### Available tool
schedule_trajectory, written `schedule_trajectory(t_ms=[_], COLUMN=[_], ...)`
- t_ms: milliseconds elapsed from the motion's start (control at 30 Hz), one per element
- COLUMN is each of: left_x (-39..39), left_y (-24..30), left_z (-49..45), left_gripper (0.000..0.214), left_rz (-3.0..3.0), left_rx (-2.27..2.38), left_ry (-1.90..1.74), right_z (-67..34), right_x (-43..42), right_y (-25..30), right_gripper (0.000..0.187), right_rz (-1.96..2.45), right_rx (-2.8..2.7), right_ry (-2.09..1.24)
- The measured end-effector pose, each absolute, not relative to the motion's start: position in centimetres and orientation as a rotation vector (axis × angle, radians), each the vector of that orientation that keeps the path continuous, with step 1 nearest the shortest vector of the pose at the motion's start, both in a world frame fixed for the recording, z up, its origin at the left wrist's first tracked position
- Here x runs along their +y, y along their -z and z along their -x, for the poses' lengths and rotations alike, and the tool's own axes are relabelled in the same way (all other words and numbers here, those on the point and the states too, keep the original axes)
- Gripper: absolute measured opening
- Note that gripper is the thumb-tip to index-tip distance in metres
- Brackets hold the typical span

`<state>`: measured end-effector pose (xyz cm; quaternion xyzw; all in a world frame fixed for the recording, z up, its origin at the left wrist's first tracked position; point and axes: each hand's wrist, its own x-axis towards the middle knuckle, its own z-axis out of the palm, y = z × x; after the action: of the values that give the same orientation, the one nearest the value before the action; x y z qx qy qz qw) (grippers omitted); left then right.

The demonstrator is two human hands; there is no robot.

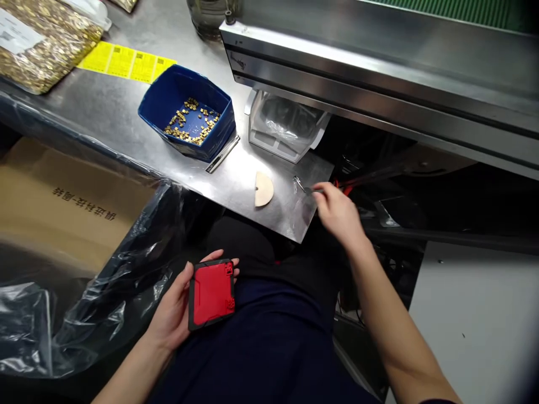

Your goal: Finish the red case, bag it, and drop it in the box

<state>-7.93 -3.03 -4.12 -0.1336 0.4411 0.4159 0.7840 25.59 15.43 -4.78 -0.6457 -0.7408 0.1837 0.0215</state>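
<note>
Head view, red case (213, 293), in left hand (177, 314)

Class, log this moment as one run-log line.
left hand: holding red-and-black device | right hand: fingers at small tool, type unclear | blue bin: gold-coloured pieces inside

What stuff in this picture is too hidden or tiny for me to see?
All in the head view:
Small silver-tipped thing: partly hidden by the right hand.
Red and black case: underside hidden, facing the left hand.
Yellow labels: print too small to read.
Clear jar: top cut off by the picture's upper edge.
White bin: back part hidden by the metal rail.
</note>
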Motion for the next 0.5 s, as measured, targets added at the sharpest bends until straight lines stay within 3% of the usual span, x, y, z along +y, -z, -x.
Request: schedule_trajectory(t_ms=[100,167,333,500], left_x=[-3.0,-2.5,-2.2,-3.5], left_y=[4.7,4.7,4.2,4.1], left_z=[7.5,7.0,6.3,5.6], left_gripper=[0.067,0.068,0.066,0.065], left_rz=[0.252,0.207,0.089,-0.086], left_rx=[0.997,1.035,1.138,1.307], left_ry=[-0.896,-0.877,-0.849,-0.865], right_z=[-33.6,-37.5,-39.8,-39.4], right_x=[15.3,15.8,17.9,19.0], right_y=[7.1,9.8,15.2,13.1], right_gripper=[0.044,0.057,0.053,0.049], right_rz=[2.232,2.091,1.834,1.542], right_rx=[-2.446,-2.808,-3.002,-3.11], right_ry=[-0.198,-0.057,-0.12,-0.209])
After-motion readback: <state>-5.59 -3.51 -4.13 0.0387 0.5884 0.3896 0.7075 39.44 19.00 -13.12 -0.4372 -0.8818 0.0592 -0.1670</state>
